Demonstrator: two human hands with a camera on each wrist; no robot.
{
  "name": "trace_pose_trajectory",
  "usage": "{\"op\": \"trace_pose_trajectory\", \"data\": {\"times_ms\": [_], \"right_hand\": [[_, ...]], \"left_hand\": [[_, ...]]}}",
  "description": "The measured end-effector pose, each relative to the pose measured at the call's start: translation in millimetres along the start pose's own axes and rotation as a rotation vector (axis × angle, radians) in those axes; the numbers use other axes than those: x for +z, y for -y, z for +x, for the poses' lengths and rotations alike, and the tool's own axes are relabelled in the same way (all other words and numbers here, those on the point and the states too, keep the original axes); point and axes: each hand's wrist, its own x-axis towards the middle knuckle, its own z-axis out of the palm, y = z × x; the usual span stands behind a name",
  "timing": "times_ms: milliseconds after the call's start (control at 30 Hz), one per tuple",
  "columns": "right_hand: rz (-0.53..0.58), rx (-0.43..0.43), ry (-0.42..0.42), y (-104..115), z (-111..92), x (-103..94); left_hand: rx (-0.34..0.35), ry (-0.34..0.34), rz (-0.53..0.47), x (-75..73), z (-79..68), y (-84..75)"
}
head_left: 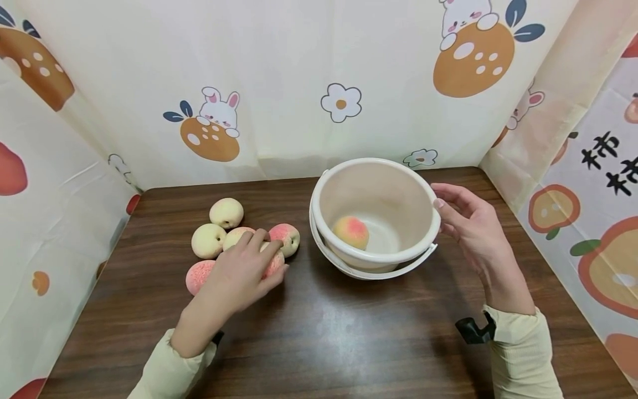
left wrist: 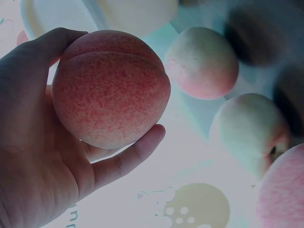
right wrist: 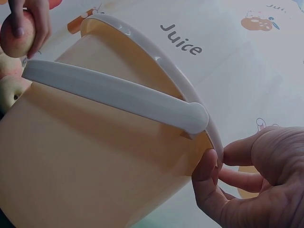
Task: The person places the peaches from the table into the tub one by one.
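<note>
My left hand (head_left: 239, 271) grips a red-speckled peach (left wrist: 111, 90), its thumb and fingers curled round the fruit. Around it on the table lie several more peaches, among them a pale one (head_left: 226, 213) at the back, another pale one (head_left: 208, 241) and a reddish one (head_left: 199, 276) partly behind the wrist. A pink and pale peach (head_left: 286, 238) lies to the right of the held one. On the right side, my right hand (head_left: 473, 233) pinches the rim of a cream bucket (head_left: 379, 188) between thumb and fingers. One yellow and pink peach (head_left: 351, 233) rests inside the bucket.
The bucket's white handle (head_left: 356, 272) hangs down round its near side. Beneath everything is a dark wood-grain table (head_left: 329, 338). A printed curtain (head_left: 289, 66) stands behind the table and along both sides.
</note>
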Motion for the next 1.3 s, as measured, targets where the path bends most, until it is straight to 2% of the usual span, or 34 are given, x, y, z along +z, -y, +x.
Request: {"op": "trace_pose_trajectory", "data": {"times_ms": [333, 533, 1000, 1300], "right_hand": [[0.008, -0.005, 0.002, 0, 0, 0.2], [0.009, -0.004, 0.001, 0, 0, -1.1], [-0.013, 0.009, -0.006, 1, 0, -0.3], [-0.015, 0.011, -0.004, 0, 1, -0.4]], "left_hand": [[0.051, -0.073, 0.011, -17.2, 16.7, 1.0], [0.038, -0.073, -0.045, -30.5, 29.3, -4.2], [0.112, -0.185, -0.101, -65.5, 59.2, -14.1], [0.174, -0.192, -0.134, -74.4, 81.1, -26.6]]}}
